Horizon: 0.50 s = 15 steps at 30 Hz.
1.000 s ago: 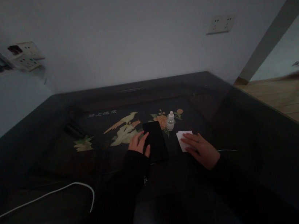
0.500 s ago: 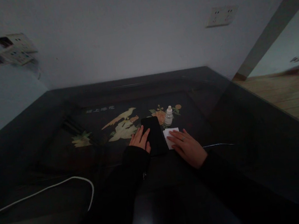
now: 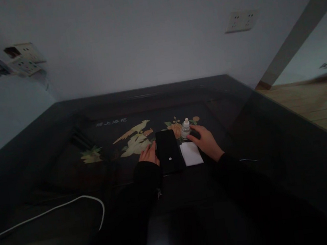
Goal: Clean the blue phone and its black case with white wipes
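A black phone lies flat on the dark table, screen up. My left hand rests at its left edge, fingers touching the side of the phone. A white folded cloth lies just right of the phone. Behind the cloth stands a small clear bottle with a white cap. My right hand reaches to the bottle, fingers spread, fingertips at its base; it holds nothing that I can see.
The table top shows a painted bird and flowers. A white cable curves over the near left of the table. Wall sockets sit above the far right, more sockets at the left corner. Wooden floor lies to the right.
My right hand left the white cloth and moved forward to the small bottle. The cloth now lies uncovered beside the phone. My left hand slid back along the phone's left edge.
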Tool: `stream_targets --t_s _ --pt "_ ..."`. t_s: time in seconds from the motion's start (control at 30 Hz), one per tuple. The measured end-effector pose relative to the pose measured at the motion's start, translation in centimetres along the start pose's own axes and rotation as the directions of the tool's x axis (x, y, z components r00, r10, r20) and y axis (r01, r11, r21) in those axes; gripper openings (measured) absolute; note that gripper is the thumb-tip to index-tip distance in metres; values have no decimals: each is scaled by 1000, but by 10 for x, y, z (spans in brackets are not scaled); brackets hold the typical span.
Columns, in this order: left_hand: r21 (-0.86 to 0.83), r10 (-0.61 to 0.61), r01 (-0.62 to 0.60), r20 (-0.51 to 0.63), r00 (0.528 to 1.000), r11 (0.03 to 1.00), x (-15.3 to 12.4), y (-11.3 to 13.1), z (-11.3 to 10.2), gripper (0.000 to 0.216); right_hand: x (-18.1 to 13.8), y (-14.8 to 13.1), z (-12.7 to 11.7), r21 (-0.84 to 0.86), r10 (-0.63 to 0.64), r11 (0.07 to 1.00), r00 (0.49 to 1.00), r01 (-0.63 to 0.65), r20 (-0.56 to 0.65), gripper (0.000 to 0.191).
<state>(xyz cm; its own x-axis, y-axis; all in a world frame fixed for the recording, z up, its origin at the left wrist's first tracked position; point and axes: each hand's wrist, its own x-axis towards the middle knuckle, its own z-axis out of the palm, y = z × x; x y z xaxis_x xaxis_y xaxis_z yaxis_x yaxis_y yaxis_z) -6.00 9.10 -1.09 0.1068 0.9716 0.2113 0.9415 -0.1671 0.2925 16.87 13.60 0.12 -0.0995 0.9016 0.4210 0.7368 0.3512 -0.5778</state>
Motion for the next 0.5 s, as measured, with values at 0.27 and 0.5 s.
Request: stream_targets --t_s 0.27,0.5 --pt "-5 11 -11 14 1000 1000 -1 -1 1 61 2 -1 1 48 -30 998 999 29 35 28" --pt "-108 26 -31 -48 999 994 8 -17 7 60 -1 9 -8 122 63 991 995 -53 -78 35"
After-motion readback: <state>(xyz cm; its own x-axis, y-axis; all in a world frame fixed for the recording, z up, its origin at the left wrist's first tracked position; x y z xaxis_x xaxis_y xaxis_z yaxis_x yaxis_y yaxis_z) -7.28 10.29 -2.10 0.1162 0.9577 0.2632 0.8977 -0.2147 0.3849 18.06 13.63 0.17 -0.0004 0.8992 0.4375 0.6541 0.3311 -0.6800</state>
